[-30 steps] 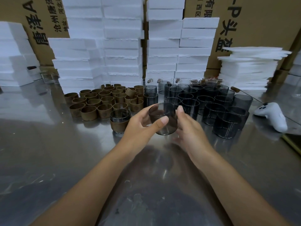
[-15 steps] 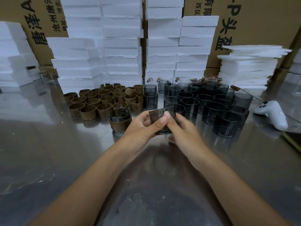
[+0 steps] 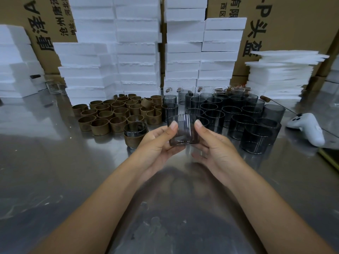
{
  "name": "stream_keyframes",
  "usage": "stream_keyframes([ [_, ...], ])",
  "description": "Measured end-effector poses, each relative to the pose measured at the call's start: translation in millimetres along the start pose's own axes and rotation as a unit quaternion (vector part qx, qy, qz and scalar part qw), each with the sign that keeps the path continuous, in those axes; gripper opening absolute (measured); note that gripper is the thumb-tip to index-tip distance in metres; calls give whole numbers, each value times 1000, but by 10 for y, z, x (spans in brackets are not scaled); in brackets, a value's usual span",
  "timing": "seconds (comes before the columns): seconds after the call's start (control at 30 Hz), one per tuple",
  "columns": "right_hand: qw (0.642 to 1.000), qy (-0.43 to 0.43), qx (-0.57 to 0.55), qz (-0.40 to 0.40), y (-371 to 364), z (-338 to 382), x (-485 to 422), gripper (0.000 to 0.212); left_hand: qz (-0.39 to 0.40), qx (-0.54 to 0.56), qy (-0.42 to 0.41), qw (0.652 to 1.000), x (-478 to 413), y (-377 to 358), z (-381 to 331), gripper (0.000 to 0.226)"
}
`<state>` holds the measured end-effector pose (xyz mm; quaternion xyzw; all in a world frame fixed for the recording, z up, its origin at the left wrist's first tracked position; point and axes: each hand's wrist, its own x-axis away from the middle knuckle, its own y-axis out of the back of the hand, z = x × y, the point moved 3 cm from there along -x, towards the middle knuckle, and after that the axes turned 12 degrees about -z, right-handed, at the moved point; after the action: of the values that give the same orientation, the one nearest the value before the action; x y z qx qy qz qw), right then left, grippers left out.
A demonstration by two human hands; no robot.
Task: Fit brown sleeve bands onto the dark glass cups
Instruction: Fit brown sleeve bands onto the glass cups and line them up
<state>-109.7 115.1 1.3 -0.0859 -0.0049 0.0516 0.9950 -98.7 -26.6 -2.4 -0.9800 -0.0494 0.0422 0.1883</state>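
Both hands hold one dark glass cup (image 3: 184, 130) upright above the steel table, with no band on it. My left hand (image 3: 157, 145) grips its left side, thumb up near the rim. My right hand (image 3: 214, 149) grips its right side the same way. Just left of my left hand stands a cup wearing a brown sleeve band (image 3: 134, 139). Behind it lie several loose brown sleeve bands (image 3: 117, 112) in rows. Several bare dark glass cups (image 3: 244, 116) stand to the right.
White foam blocks (image 3: 135, 52) and cardboard boxes (image 3: 293, 24) wall off the back. A stack of foam sheets (image 3: 278, 76) sits at the right rear. A white controller (image 3: 308, 129) lies at the right. The steel table (image 3: 73, 180) reaches toward me.
The cup was tilted with its mouth toward me a second ago; it now stands upright between both thumbs. My right hand shifted from the cup's front to its right side.
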Motion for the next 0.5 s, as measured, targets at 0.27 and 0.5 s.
stream_keyframes([
  [0.27, 997, 42, 52, 25, -64, 17, 54, 61, 55, 25, 8, 998, 30, -33, -40, 36],
  [0.5, 995, 88, 51, 16, -79, 46, 72, 52, -32, -117, -22, 992, -7, 24, -21, 54],
])
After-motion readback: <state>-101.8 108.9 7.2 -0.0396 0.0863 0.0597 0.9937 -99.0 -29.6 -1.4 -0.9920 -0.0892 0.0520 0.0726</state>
